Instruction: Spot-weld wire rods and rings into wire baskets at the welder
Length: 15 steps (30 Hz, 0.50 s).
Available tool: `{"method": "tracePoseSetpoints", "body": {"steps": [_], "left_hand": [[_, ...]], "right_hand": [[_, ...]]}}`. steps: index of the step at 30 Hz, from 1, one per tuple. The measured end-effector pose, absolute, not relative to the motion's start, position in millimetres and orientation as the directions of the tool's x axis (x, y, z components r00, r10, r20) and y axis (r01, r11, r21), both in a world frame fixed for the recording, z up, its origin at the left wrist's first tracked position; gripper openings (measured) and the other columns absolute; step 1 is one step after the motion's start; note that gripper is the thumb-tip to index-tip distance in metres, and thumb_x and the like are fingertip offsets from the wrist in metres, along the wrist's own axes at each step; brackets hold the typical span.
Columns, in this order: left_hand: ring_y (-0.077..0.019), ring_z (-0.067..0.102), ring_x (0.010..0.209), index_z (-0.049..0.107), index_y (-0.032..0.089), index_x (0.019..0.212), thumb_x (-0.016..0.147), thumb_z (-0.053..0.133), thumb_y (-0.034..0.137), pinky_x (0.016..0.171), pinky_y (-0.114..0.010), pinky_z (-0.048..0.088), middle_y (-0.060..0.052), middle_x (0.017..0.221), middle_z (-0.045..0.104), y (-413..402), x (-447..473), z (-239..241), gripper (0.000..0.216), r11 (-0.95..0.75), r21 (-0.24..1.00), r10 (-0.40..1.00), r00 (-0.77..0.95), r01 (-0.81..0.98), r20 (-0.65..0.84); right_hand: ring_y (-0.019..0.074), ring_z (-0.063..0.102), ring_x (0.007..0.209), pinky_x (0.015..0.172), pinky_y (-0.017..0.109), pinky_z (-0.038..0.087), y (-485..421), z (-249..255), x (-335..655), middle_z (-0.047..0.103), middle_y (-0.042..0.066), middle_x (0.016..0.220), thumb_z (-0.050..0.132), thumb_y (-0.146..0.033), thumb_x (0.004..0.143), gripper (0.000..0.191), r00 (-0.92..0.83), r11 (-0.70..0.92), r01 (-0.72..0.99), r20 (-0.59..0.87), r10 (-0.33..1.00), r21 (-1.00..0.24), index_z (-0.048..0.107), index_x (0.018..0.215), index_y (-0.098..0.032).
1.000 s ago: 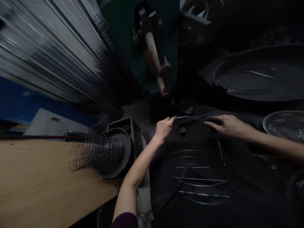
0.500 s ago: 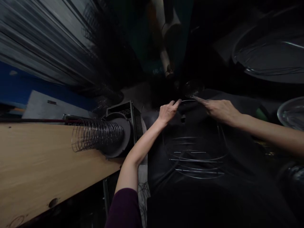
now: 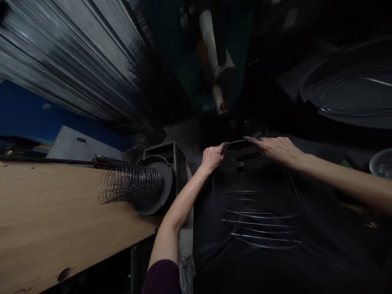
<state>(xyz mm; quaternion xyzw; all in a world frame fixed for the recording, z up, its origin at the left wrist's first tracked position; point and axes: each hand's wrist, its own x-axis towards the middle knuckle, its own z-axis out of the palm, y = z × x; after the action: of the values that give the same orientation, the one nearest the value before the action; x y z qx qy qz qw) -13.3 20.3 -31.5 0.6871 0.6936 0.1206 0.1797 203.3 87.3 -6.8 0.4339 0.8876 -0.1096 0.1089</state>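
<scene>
My left hand (image 3: 212,157) pinches the left end of a thin curved wire ring (image 3: 237,142) at the far side of a dark machine surface (image 3: 263,183). My right hand (image 3: 277,149) reaches in from the right, its fingers pressed on the same ring's right part. Below the hands, several shiny wire rings (image 3: 260,222) lie stacked on a round black form. Both hands are closed on the wire.
A row of wire rings (image 3: 130,188) hangs on a grey cylinder (image 3: 157,190) at the edge of a wooden table (image 3: 61,228). Large round wire guards (image 3: 352,94) lie at the upper right. A wooden lever handle (image 3: 214,61) hangs above. Ribbed metal sheets (image 3: 61,61) fill the upper left.
The view shifted slightly. My right hand moved leftward along the ring, closer to my left hand, and both stay on the wire.
</scene>
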Motion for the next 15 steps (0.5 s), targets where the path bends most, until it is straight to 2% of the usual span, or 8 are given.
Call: {"method": "tracePoseSetpoints", "body": {"steps": [6, 11, 15], "left_hand": [[-0.0196, 0.067, 0.092, 0.048, 0.036, 0.139, 0.1, 0.038, 0.034, 0.075, -0.025, 0.043, -0.004, 0.103, 0.072, 32.3, -21.2, 18.7, 0.04, -0.016, 0.295, 0.998, 0.034, 0.955, -0.056], [-0.0244, 0.068, 0.092, 0.058, 0.034, 0.13, 0.098, 0.04, 0.039, 0.076, -0.029, 0.044, -0.007, 0.102, 0.073, 53.1, -33.4, 56.5, 0.037, 0.005, 0.22, 1.0, -0.005, 0.976, -0.003], [-0.0243, 0.067, 0.093, 0.06, 0.033, 0.128, 0.097, 0.043, 0.037, 0.077, -0.028, 0.044, -0.008, 0.102, 0.072, 68.4, -43.3, 64.1, 0.035, -0.016, 0.23, 1.0, 0.011, 0.973, 0.026]], "right_hand": [[0.0265, 0.065, 0.085, 0.06, 0.031, 0.038, 103.1, 39.5, 185.0, 0.066, 0.013, 0.111, 0.03, -0.015, 0.091, 0.062, -0.658, 0.682, 0.731, -0.266, 0.705, -0.001, 0.031, 0.152, -0.024], [0.0285, 0.065, 0.091, 0.061, 0.032, 0.038, 129.5, 60.7, 174.3, 0.066, 0.013, 0.115, 0.031, -0.021, 0.093, 0.057, -0.686, 0.693, 0.721, -0.179, 0.706, -0.028, 0.035, 0.149, -0.024], [0.0279, 0.065, 0.087, 0.062, 0.031, 0.039, 149.4, 58.7, 166.0, 0.067, 0.013, 0.111, 0.031, -0.029, 0.095, 0.053, -0.668, 0.667, 0.743, -0.147, 0.73, -0.065, 0.041, 0.146, -0.024]]}}
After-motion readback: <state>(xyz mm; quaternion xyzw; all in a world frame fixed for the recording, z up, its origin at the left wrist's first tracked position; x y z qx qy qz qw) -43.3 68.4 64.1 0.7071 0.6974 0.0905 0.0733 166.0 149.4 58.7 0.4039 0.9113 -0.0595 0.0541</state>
